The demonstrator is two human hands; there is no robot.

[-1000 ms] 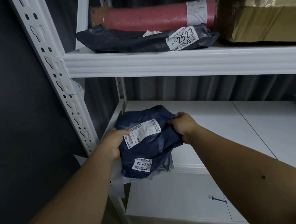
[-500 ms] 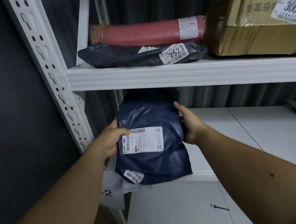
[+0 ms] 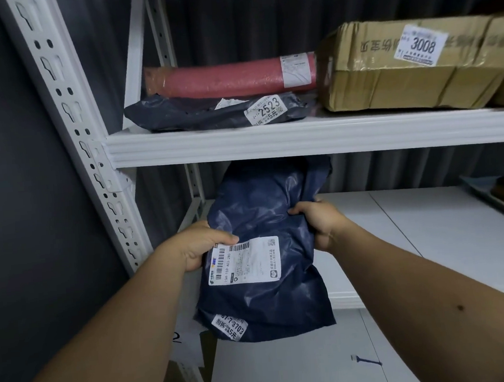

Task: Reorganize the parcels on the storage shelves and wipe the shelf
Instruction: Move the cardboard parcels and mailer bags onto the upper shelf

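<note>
Both hands, left point(image 3: 202, 244) and right point(image 3: 318, 220), gripped the bag point(image 3: 264, 213), now lifted upright off the shelf point(image 3: 427, 238), freeing it for wiping.

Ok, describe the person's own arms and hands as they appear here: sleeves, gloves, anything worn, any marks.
Both arms are bare from the bottom edge of the picture to the fingers: no sleeve, glove, watch, band or ring shows on the left hand or the right hand. The right forearm carries one small dark round mark near the right edge of the picture. No other marking can be seen on either arm.
</note>
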